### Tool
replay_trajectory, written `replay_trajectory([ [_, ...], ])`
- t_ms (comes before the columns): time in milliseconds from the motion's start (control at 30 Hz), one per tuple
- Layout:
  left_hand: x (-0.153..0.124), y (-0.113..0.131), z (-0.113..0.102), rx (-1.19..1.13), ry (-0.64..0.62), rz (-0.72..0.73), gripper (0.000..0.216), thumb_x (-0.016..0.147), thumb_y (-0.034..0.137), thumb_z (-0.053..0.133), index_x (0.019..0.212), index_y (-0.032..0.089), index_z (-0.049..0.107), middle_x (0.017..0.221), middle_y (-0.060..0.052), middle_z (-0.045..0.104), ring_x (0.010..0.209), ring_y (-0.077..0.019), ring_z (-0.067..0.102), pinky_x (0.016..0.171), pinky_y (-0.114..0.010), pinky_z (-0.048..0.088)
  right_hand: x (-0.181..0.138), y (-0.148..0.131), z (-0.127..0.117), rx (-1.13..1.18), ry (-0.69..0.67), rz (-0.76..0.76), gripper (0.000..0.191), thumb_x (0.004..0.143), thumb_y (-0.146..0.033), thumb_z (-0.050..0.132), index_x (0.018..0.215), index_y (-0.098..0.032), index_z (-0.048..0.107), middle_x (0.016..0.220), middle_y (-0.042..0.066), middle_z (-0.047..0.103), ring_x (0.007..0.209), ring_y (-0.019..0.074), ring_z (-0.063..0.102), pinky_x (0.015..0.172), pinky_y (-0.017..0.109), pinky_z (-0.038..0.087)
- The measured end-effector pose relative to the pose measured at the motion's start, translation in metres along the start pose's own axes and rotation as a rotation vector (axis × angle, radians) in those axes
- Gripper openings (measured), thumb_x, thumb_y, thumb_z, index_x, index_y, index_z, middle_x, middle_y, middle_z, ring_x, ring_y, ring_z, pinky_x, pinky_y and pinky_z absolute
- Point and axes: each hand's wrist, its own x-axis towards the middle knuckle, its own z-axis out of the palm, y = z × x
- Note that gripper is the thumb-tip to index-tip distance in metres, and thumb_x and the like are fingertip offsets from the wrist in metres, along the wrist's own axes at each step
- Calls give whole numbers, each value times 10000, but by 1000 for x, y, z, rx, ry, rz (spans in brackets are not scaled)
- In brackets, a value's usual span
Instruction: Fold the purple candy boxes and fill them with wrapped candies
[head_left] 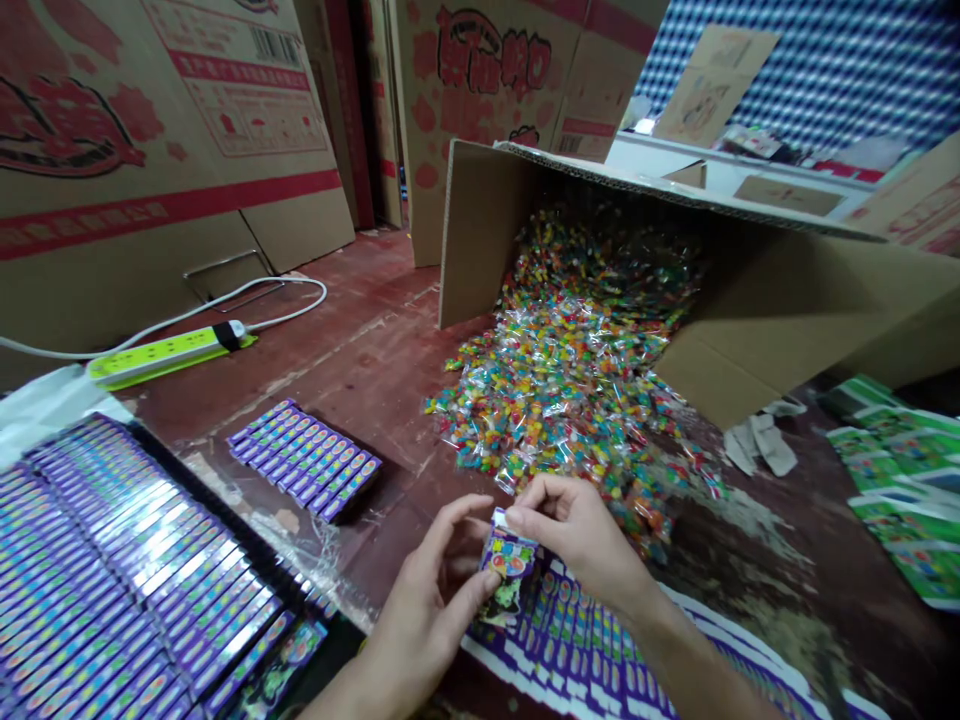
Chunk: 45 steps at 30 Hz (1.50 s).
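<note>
My left hand [431, 590] grips a small purple box [508, 575] with bright printing, its thumb across the front face. At the top of that box, the fingers of my right hand [574, 525] pinch the white end flap. Below both hands lies a fanned row of similar flat purple boxes [577, 630] with white flaps. Just beyond my hands spreads a heap of small clear packets of colourful candy [555, 390], spilling from a large cardboard carton [480, 215] tipped on its side.
Closed purple boxes stand in a tight block [112, 560] at the left, with a smaller group [304, 458] beside it. A power strip [172, 352] with a white cord lies behind. Green packages [904, 480] sit at the right. Large cartons [165, 130] stand at the back.
</note>
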Motion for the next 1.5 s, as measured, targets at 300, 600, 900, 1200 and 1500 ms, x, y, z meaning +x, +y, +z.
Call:
replay_trajectory([
  [300,3,3,-11,-85,58,-11,349,859,281,684,1199,246,613,1090,-51,661,956,-217,612,840,-285,482,-10,-7,3,-278,-78,-257,171,890,-374,651,911,-211,695,1022,68,661,946,210,631,762,294,520],
  [600,9,12,-33,-355,127,-62,395,826,266,712,1194,208,582,1090,-90,663,1007,-237,625,850,-322,504,-5,4,26,-662,-97,-494,898,706,-298,802,1470,-281,331,1437,95,475,1326,307,439,1111,468,381],
  [900,-11,37,-117,522,665,143,422,915,431,545,1267,204,499,1072,-83,663,882,-230,659,652,-288,524,51,13,97,-899,-4,-419,1184,616,-516,836,1538,-207,159,1329,181,543,1227,397,481,1023,550,382],
  [1200,-14,17,-127,961,550,153,205,869,358,616,1002,204,641,859,-38,688,745,-219,637,694,-301,476,82,26,142,-1099,-13,-403,1159,697,-660,694,1549,-160,88,1215,211,573,1078,379,531,925,548,412],
  [1500,-23,38,-123,601,488,41,291,872,401,629,1083,201,633,1001,-59,696,852,-221,643,698,-281,496,45,-7,91,-718,-284,-373,1029,746,-259,745,1547,-252,100,1484,130,413,1268,304,486,1030,447,437],
])
